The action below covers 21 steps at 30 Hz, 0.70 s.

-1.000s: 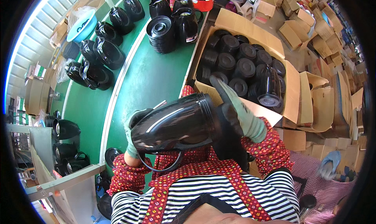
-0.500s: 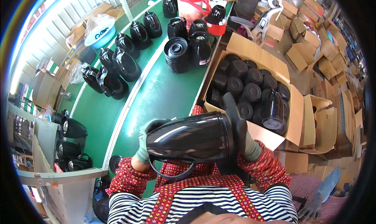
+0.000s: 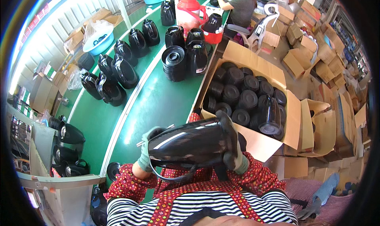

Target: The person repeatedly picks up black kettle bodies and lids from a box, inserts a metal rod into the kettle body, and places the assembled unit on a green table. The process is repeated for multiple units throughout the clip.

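Observation:
A glossy black jug (image 3: 186, 143) lies sideways in front of my chest, its loop handle hanging below. My left hand (image 3: 147, 147), in a pale green glove, is closed around the narrower end. Thin, light-coloured tips stick out beside its fingers; I cannot make out what they belong to. My right hand (image 3: 229, 143), its glove dark over the palm and fingers, wraps the wide base end. On the bench beyond stand several similar black jugs (image 3: 124, 71) and a stack of round black parts (image 3: 173, 64).
To the right, an open cardboard box (image 3: 255, 58) holds round black parts and one black jug. A red and white flask (image 3: 189, 12) and a blue basin (image 3: 99, 42) stand farther off. More jugs lie at lower left (image 3: 71, 133). Another person (image 3: 241, 8) sits beyond the bench.
My right hand has shifted from a flat, upright palm against the jug's base to fingers curled around that end. The view has moved slightly. My left hand keeps its hold.

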Each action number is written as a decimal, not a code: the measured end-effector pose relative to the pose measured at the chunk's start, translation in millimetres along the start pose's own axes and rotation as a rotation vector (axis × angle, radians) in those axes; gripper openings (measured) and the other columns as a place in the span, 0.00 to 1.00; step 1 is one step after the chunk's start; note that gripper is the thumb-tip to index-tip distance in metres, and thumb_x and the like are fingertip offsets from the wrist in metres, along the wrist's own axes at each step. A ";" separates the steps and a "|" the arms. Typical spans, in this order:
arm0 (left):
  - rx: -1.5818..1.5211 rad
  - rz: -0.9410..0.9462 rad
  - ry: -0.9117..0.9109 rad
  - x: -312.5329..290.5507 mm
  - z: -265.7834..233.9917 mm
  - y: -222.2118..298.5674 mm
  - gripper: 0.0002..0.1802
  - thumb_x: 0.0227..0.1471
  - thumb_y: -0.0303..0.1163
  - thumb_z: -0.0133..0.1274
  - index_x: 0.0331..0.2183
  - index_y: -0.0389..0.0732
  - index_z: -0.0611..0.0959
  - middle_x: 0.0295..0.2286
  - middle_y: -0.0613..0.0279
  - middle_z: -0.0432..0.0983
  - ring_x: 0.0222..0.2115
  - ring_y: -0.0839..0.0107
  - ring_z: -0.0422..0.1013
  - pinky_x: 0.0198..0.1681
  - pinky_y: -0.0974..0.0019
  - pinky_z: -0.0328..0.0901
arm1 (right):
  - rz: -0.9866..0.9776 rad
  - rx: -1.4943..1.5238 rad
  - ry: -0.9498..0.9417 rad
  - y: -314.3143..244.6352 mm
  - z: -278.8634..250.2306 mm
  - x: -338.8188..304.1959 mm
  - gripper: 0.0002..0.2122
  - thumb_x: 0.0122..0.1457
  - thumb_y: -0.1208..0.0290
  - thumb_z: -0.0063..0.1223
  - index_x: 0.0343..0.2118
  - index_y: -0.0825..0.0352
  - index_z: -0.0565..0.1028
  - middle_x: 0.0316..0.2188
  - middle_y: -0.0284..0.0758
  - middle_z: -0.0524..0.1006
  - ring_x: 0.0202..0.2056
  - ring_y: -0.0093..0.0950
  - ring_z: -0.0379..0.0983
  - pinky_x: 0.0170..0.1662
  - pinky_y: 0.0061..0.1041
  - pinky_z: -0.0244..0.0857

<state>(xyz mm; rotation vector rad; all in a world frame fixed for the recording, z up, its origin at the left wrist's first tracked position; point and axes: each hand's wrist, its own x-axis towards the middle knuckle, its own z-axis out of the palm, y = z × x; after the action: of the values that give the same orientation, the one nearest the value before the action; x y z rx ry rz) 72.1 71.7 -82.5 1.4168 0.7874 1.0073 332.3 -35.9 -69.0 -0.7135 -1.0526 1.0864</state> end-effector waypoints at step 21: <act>0.016 -0.062 -0.320 2.1 -10.2 -1.4 0.28 0.52 0.38 0.69 0.50 0.32 0.81 0.50 0.45 0.76 0.46 0.58 0.78 0.49 0.56 0.75 | 0.206 0.181 0.071 23.1 -19.1 -12.6 0.39 0.73 0.42 0.43 0.74 0.70 0.53 0.75 0.43 0.52 0.73 0.37 0.52 0.74 0.34 0.49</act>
<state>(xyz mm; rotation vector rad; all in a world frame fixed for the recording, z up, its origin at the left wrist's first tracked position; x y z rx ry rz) 63.9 77.9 -84.0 1.5106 0.5995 0.7042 340.7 -39.6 -100.2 -0.7195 -0.8208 1.3063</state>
